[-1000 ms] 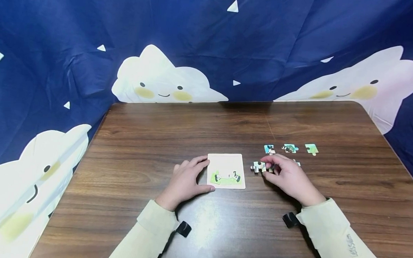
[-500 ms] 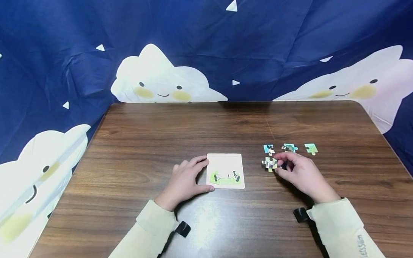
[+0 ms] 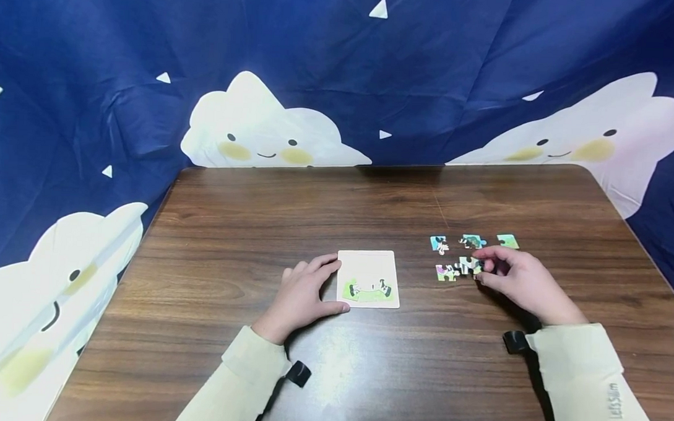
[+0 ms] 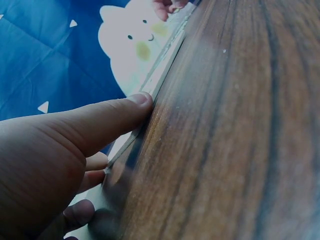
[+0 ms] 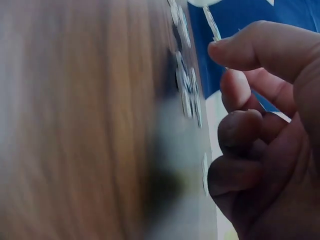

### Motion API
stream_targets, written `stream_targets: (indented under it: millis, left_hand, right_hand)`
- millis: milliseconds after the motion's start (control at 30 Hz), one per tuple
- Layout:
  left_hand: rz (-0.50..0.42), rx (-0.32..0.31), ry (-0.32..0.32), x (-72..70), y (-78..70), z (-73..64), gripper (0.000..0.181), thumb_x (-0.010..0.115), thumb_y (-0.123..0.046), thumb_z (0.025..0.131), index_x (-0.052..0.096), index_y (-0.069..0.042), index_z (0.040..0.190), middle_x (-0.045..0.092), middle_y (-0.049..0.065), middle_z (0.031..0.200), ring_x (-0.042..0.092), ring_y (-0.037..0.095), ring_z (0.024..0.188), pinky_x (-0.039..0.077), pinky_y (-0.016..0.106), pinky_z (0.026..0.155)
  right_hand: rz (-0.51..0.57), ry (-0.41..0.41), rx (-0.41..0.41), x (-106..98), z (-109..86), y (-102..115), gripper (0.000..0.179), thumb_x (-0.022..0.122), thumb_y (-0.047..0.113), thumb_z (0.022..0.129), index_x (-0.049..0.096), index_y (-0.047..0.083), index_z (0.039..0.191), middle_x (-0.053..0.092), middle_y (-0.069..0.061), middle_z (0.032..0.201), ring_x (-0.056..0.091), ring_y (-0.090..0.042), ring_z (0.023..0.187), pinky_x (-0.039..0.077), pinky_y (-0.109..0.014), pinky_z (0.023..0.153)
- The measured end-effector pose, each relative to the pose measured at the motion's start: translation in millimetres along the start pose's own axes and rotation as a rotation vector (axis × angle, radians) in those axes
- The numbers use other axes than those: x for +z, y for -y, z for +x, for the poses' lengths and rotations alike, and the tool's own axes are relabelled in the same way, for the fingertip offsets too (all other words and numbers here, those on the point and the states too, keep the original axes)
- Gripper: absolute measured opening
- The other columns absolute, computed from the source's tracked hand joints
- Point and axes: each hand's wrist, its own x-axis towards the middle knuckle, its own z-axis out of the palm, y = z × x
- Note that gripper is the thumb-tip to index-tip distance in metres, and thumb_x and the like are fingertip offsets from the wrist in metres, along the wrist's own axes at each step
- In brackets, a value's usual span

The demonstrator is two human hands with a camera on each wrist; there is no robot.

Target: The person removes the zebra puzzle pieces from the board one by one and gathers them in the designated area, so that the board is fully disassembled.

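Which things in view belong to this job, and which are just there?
Job:
- white square puzzle board, touched by the left hand
- black and white striped jigsaw piece, pinched by the right hand
- loose flat multicoloured jigsaw pieces

Just there:
- brown wood-grain table, as support
- patterned dark blue cloth backdrop
- black wrist devices

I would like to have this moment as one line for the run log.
left hand: touches edge of puzzle board | right hand: pinches puzzle piece above table | loose pieces: on table, right of board
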Motion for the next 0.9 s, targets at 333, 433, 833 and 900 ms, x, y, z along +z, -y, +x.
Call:
stream_targets:
  millis: [333, 433, 833, 900]
  left_hand:
    - [0.002, 0.007, -0.007, 0.2, 0.8, 0.2, 0.087, 0.08, -0.061, 0.074, 0.055, -0.02, 0.146, 0.045, -0.008, 0.154, 0.052, 0.02, 0.109, 0.034, 0.041, 0.085]
    - [0.003, 0.008, -0.009, 0.3, 1.0, 0.2, 0.087, 0.08, -0.061, 0.073, 0.055, -0.02, 0.146, 0.045, -0.008, 0.153, 0.052, 0.02, 0.109, 0.034, 0.042, 0.085]
    - [0.0, 0.009, -0.009, -0.2, 0.9, 0.7, 0.087, 0.081, -0.061, 0.073, 0.055, -0.02, 0.146, 0.045, -0.008, 0.153, 0.052, 0.02, 0.11, 0.034, 0.042, 0.085]
    - [0.0, 0.008, -0.007, -0.3, 0.7, 0.4, 0.087, 0.08, -0.061, 0.074, 0.055, -0.02, 0.146, 0.045, -0.007, 0.153, 0.052, 0.021, 0.11, 0.034, 0.042, 0.085]
  right_hand:
    - [0.029, 0.068, 0.091, -18.6, -2.9, -25.4, 0.025, 0.074, 0.011, 0.089, 0.068, 0.006, 0.113, 0.058, -0.002, 0.085, 0.05, -0.01, 0.074, 0.037, -0.022, 0.065]
    - [0.022, 0.081, 0.131, -25.2, -4.6, -31.3, 0.026, 0.073, 0.013, 0.09, 0.068, 0.007, 0.115, 0.058, -0.003, 0.086, 0.05, -0.011, 0.075, 0.037, -0.022, 0.066]
    - [-0.063, 0.126, 0.192, -44.2, -11.8, -53.5, 0.028, 0.07, 0.015, 0.091, 0.067, 0.007, 0.117, 0.058, 0.0, 0.087, 0.049, -0.007, 0.076, 0.033, -0.02, 0.067]
    - [-0.076, 0.131, 0.194, -46.3, -12.5, -56.0, 0.028, 0.07, 0.014, 0.091, 0.067, 0.006, 0.117, 0.058, 0.0, 0.087, 0.049, -0.007, 0.076, 0.033, -0.02, 0.068]
